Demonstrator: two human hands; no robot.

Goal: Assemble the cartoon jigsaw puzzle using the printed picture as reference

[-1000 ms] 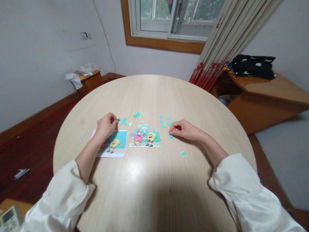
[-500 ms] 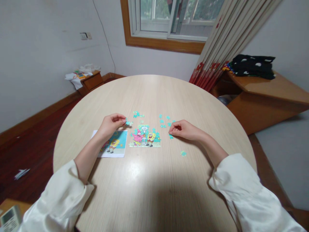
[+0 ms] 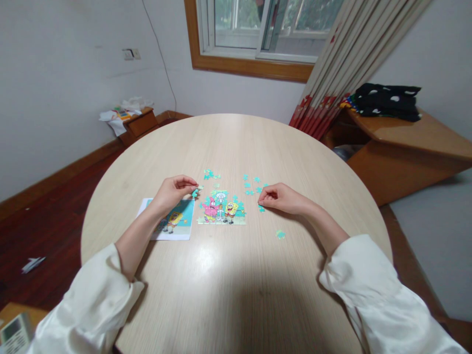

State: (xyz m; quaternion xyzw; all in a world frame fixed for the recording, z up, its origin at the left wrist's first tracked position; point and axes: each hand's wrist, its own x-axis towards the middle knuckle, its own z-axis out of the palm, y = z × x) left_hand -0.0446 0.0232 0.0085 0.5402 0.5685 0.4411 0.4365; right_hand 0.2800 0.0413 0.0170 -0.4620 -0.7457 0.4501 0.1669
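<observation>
A partly built cartoon jigsaw puzzle point(image 3: 221, 209) lies mid-table on the round wooden table point(image 3: 236, 285). My left hand point(image 3: 172, 190) hovers just left of it, fingers pinched on a small teal puzzle piece point(image 3: 194, 193) near the puzzle's upper left corner. A reference picture card point(image 3: 173, 225) lies under my left wrist. My right hand point(image 3: 280, 197) rests on the table right of the puzzle, fingers curled loosely, beside loose teal pieces point(image 3: 254, 185). Whether it holds a piece is hidden.
More loose pieces point(image 3: 210, 174) lie behind the puzzle, and one point(image 3: 280, 234) sits by my right forearm. A wooden bench point(image 3: 405, 142) with dark clothes point(image 3: 387, 101) stands at right, striped curtains point(image 3: 342, 64) by the window, a cluttered low stand point(image 3: 138, 120) at left.
My left hand has carried its teal piece rightward, from above the picture card to the puzzle's upper left corner. My right hand has stayed put.
</observation>
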